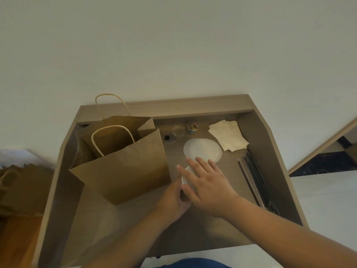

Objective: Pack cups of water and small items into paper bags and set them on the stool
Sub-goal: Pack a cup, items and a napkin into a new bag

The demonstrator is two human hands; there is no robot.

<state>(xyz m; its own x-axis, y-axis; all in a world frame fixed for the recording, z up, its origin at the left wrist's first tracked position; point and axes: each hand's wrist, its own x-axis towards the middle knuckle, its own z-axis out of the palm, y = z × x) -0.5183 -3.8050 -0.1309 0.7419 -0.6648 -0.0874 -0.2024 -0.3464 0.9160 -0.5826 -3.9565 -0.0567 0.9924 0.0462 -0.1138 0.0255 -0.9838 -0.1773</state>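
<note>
The white cup (pixel 186 177) is sitting on the tabletop (pixel 135 229), just beside the lower right corner of the open paper bag (pixel 123 171). Most of it is buried under your hands, so only a sliver of its white top shows.

Your right grip (pixel 208 186) is laid flat over the top of the cup, palm down, fingers straight and a bit spread, not curled round anything. Your left grip (pixel 173 200) comes in from the lower left and looks wrapped round the side of the cup, fingers curled against it. The right one covers part of that, so you can't make out every finger.

The paper bag stands upright on the left half of the tabletop, mouth open, both twisted handles sticking up. The inside is in shadow.

Right behind the cup there's a stack of white round discs (pixel 202 150), lids or paper, can't tell which. Your right fingertips reach about to its near edge. Further back and to the right is a loose pile of cream napkins (pixel 229 135), and along the right edge lies a bundle of dark straws (pixel 255 180).

At the back sit a small clear jar of coloured paper clips (pixel 192 128) and a clear round lid (pixel 178 130) just beside it. Near those is a dark round hole (pixel 167 137) in the tabletop. Off the left edge there are more brown paper bags (pixel 17 182), pretty blurred.
</note>
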